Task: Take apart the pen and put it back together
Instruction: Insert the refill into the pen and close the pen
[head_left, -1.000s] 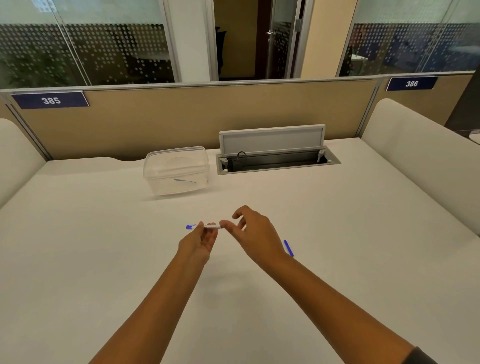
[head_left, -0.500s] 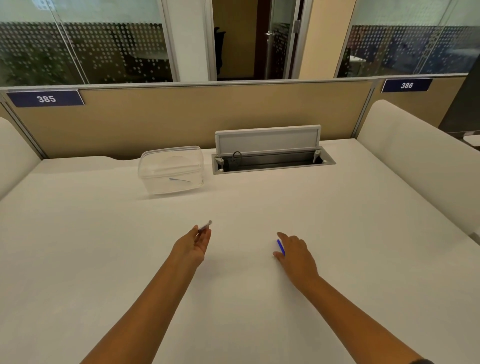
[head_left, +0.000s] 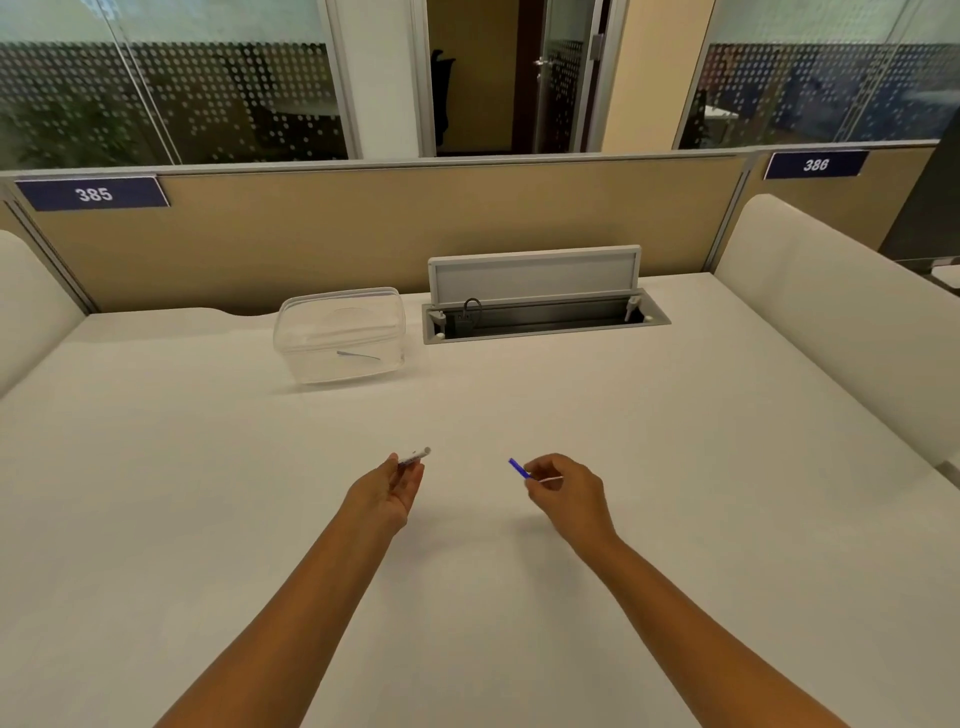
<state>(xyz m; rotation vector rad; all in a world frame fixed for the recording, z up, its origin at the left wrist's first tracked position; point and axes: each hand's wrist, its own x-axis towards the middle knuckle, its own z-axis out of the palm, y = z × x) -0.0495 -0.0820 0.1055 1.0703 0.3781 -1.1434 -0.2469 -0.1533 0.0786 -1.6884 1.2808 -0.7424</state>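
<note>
- On the white desk (head_left: 675, 467), the person's two hands were held well apart, the pen in pieces between them.
- Left hand (head_left: 387, 491), at 9 o'clock, pinched the pale pen barrel (head_left: 414, 457).
- Right hand (head_left: 569, 491), at 3 o'clock, had just picked the blue refill (head_left: 521, 470) off the desk, fingers closed on it.
- Reassembly seemed next: refill into barrel.
- At 11 o'clock, well away, stood a clear plastic container (head_left: 340, 335).

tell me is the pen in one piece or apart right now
Apart: the left hand holds the pen barrel, and the right hand separately holds the blue refill.
</note>
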